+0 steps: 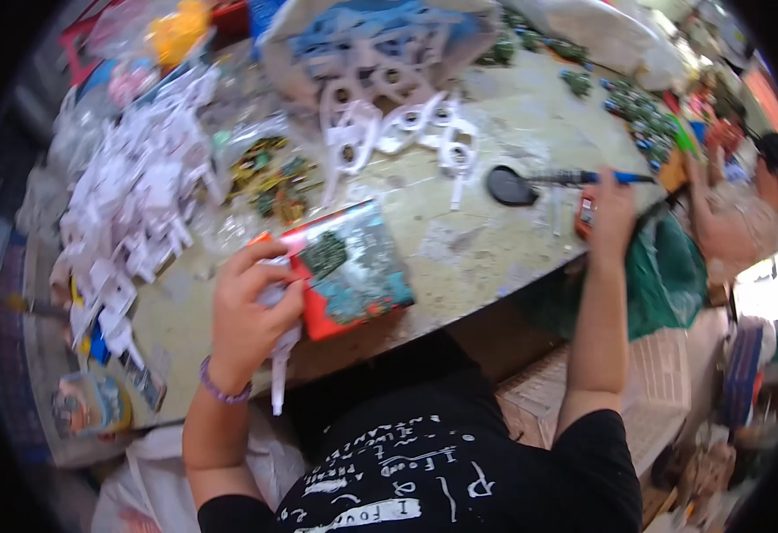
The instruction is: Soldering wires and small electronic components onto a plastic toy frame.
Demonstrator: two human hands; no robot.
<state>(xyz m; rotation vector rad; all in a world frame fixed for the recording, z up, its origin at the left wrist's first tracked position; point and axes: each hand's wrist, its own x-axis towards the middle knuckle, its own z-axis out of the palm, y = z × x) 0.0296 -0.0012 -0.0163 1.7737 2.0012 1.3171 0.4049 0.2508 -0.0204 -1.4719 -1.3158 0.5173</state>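
Note:
My left hand (251, 298) is closed on a white plastic piece (284, 355), whose narrow stem hangs below the fingers. Just beside it on the table stands a red box (345, 275) with a dark green board lying against its top and grey smears over it. At the table's right side, my right hand (614, 213) has its fingers closed around the blue handle of a soldering iron (622, 178). The iron's shaft points left into a coiled holder with a round black base (511, 186). A small red object (584, 216) lies close by that hand; its kind is unclear.
A big heap of white plastic pieces (140, 169) covers the table's left. Wired white pieces (407, 120) spill from a white sack (287, 53) at the back. Small green circuit boards (642, 115) lie far right. A green bag (669, 266) hangs by the right edge. Someone else (749, 213) is beyond.

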